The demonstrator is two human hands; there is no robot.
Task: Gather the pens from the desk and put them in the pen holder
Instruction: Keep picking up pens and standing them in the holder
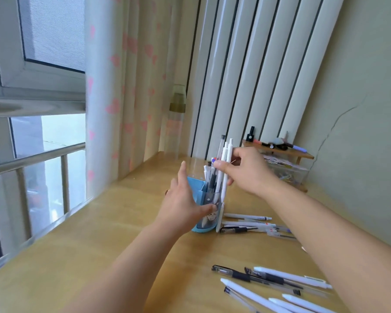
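Wooden counter [99,256] carries a blue pen holder [201,199] with several pens upright inside. Left hand [183,204], fingers spread, rests against the holder. Right hand [244,172] pinches white pens [225,168] above it. Loose pens [269,283] lie right of the holder.

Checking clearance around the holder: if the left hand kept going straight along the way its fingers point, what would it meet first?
Probably nothing soon. The left hand points up and away alongside the blue pen holder it steadies; beyond lies bare desk, then likely the curtain, though depth is unclear.
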